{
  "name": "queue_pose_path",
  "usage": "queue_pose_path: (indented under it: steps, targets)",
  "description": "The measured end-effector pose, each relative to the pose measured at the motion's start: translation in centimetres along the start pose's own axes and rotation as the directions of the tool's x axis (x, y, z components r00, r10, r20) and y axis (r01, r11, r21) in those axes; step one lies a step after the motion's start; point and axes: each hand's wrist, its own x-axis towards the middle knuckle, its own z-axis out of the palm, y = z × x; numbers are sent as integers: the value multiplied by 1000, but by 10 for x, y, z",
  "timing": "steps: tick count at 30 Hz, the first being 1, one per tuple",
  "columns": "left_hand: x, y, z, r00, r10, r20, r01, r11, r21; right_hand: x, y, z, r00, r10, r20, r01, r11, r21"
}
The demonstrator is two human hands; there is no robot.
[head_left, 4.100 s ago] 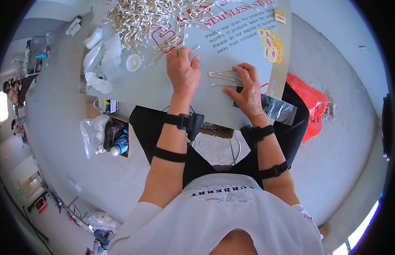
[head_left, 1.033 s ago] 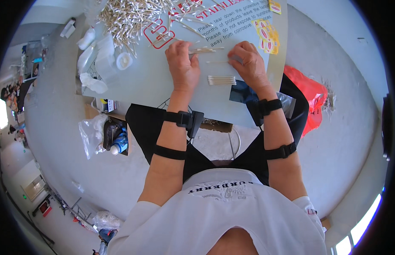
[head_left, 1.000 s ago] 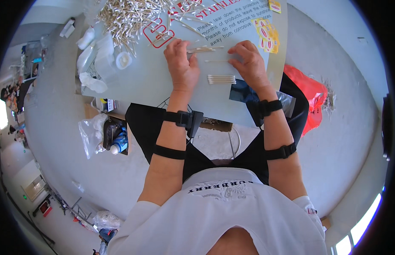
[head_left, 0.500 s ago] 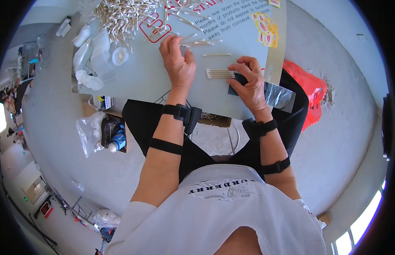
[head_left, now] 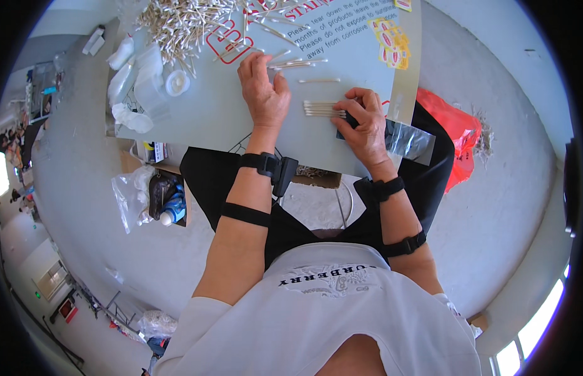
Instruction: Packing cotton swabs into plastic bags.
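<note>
At the right hand's point(head_left: 368, 128) fingertips, aligned cotton swabs point(head_left: 320, 109)

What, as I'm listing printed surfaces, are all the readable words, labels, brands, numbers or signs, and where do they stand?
Wording isn't copied here, only described:
Grey tabletop: legible large red lettering, smaller dark lines, and a red emblem partly covered by cotton swabs.
White shirt: legible dark lettering on the chest.
Yellow-and-white labels: print too small to read.
Small box near the tabletop's near-left edge: too small to read.
</note>
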Motion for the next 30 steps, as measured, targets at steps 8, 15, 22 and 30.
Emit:
queue_pose_path:
  steps: [8,15,22,30]
  targets:
    - [-3,0,0,998,-16,-59,15,1000,-18,23,3,0,991,99,-87,-97,995,26]
    - [-2,-1,0,994,-3,-113,16,994,111,65,5,3,993,109,51,-105,993,-62]
    - [-2,2,1,995,-22,-99,34,992,122,77,-3,11,986,18,167,6,990,-144]
    - [-1,2,0,998,-13,-64,16,999,41,78,1,18,979,40,198,-28,998,-62]
